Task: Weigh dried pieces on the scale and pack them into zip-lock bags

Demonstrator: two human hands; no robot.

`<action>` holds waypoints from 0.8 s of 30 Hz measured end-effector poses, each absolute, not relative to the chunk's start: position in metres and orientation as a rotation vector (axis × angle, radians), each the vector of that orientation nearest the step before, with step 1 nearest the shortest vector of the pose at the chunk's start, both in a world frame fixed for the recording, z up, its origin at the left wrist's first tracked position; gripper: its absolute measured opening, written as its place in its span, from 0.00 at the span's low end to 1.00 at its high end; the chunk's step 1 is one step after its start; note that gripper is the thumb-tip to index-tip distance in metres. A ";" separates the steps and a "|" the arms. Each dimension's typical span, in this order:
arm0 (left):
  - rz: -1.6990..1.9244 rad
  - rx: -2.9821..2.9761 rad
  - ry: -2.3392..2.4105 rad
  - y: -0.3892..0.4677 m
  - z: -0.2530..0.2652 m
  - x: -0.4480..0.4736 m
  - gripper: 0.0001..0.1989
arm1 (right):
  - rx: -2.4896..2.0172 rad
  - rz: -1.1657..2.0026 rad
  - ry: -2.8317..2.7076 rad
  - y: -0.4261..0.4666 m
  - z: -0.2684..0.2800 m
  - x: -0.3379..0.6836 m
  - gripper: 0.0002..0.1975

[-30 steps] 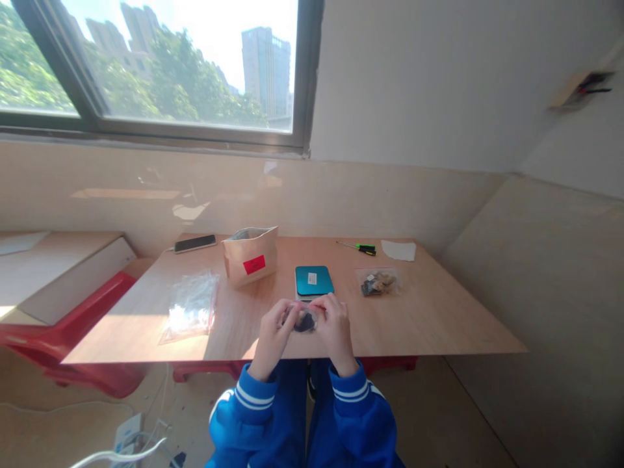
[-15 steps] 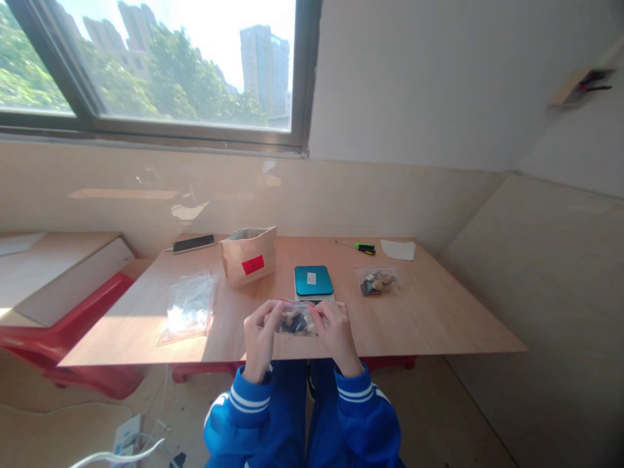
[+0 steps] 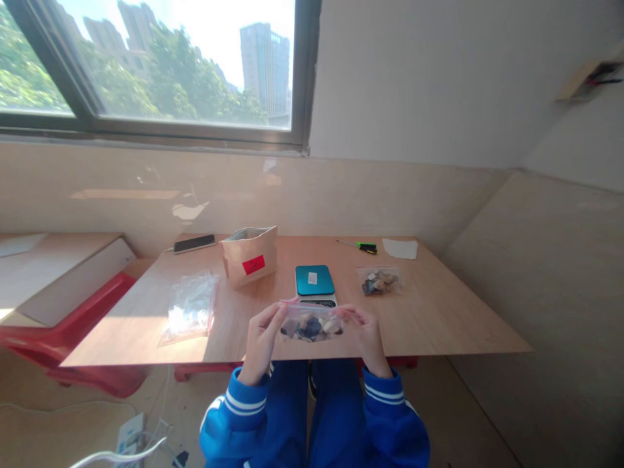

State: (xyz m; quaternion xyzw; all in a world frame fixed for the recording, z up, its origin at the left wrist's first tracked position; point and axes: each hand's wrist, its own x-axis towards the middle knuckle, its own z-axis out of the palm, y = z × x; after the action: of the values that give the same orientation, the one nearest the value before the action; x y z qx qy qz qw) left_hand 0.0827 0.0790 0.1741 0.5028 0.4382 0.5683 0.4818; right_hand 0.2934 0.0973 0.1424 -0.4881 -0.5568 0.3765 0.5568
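A clear zip-top bag with dark and pale stone-like pieces inside hangs between my hands, over the front part of the table. My left hand pinches its top left corner, and my right hand has its fingers closed on the top right corner. The bag's red-edged top strip runs roughly level. Just behind it lies a small scale with a blue-green platform, its front panel partly covered by the bag. Right of the scale, a similar filled zip-top bag rests on the table.
A brown paper pouch with a red label stands open at left of centre. A stack of clear bags lies left, with a phone behind. Screwdrivers and white paper are at the back right.
My right hand has moved right, away from my left, to the bag's right corner. The bag is now spread wider and more of its contents shows.
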 end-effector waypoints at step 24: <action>1.318 1.365 1.353 0.092 0.154 0.037 0.18 | -2.075 -0.222 -1.207 0.156 0.027 0.387 0.36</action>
State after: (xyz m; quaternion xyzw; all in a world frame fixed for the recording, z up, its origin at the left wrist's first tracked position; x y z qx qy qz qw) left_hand 0.0368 0.0918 0.1536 0.5383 0.5335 0.5196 0.3946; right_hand 0.3866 0.1556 0.0270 -0.8039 -0.4676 -0.0861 0.3573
